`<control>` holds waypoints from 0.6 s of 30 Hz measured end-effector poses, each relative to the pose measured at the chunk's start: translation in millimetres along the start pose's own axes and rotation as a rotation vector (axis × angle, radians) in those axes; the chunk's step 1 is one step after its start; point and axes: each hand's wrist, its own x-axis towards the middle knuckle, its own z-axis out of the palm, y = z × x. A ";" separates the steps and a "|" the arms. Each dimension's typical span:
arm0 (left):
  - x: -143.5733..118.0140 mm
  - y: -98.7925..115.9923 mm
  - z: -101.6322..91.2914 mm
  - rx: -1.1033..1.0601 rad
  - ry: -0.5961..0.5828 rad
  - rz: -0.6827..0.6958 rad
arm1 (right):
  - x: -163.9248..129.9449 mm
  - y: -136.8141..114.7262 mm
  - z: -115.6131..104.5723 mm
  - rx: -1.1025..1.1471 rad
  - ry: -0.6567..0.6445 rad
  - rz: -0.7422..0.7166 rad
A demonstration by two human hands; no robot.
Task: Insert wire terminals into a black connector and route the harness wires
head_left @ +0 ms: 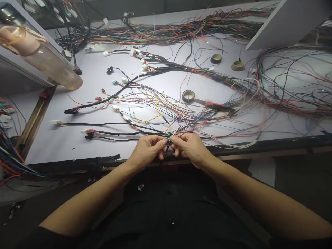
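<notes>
At the table's front edge, my left hand (147, 148) and my right hand (191, 148) meet almost fingertip to fingertip. Both are closed in a pinch on a wire harness (153, 132), at a dark bundle between them. A dark strip or wire end hangs down between my fingers; I cannot make out which. To the left, black-wrapped branches (116, 133) end in white and black connectors (88, 135). Loose thin wires (207, 121) fan out on the right. A roll of dark tape (188, 96) lies beyond my hands.
A thick harness trunk (202, 71) crosses the white table (90, 76). A long heap of coloured wires (155, 34) lies along the back. Two more tape rolls, one here (216, 58), sit at the right. A bottle (49, 58) stands left, and a pale panel (285, 24) rises at the right.
</notes>
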 end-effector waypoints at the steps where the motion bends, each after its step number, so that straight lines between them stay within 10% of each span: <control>1: -1.8 -0.8 0.8 0.062 0.016 0.032 | 0.2 0.7 0.1 0.001 0.000 -0.004; 10: -16.4 -22.8 5.3 0.923 0.284 0.679 | 2.1 0.1 4.7 0.028 0.048 -0.031; 18: -23.8 -17.7 12.0 0.413 0.148 0.437 | -8.1 -9.4 -0.1 0.081 -0.056 0.059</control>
